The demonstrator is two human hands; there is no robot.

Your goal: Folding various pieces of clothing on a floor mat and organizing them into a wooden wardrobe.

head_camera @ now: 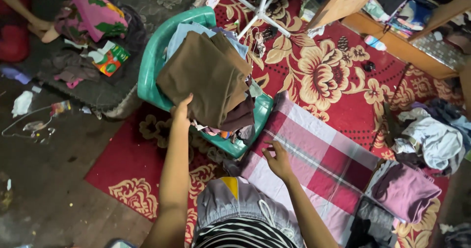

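My left hand (182, 111) grips the lower edge of a folded brown garment (208, 76) that lies on top of a stack of folded clothes on a green plastic chair (149, 66). A light blue garment (189, 32) shows under the brown one. My right hand (277, 161) rests with spread fingers on a red, pink and white checked cloth (319, 164) spread over the carpet in front of me. Grey shorts (235, 201) cover my lap at the bottom of the view.
A red floral carpet (319, 76) covers the floor. Folded purple and grey clothes (402, 191) lie at lower right, a loose clothes heap (431, 135) at right. A wooden shelf (392, 27) stands top right, white stand legs (260, 8) at top. Another person's foot (41, 32) is at top left.
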